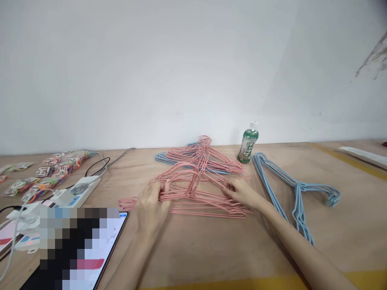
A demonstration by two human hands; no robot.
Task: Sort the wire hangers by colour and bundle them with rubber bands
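From my end, the pink wire hangers (193, 193) lie between the hands, long axis running left to right; the left hand (152, 205) grips them nearer the hooks, the right hand (242, 193) pinches their other side. Just beyond sits a mixed hanger pile (204, 159); blue hangers (298, 187) lie right.

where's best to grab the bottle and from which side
Probably its upper body, just under the cap, from the front: the bottle stands upright, round and slim, the wall behind, pink hangers left and blue hangers right.
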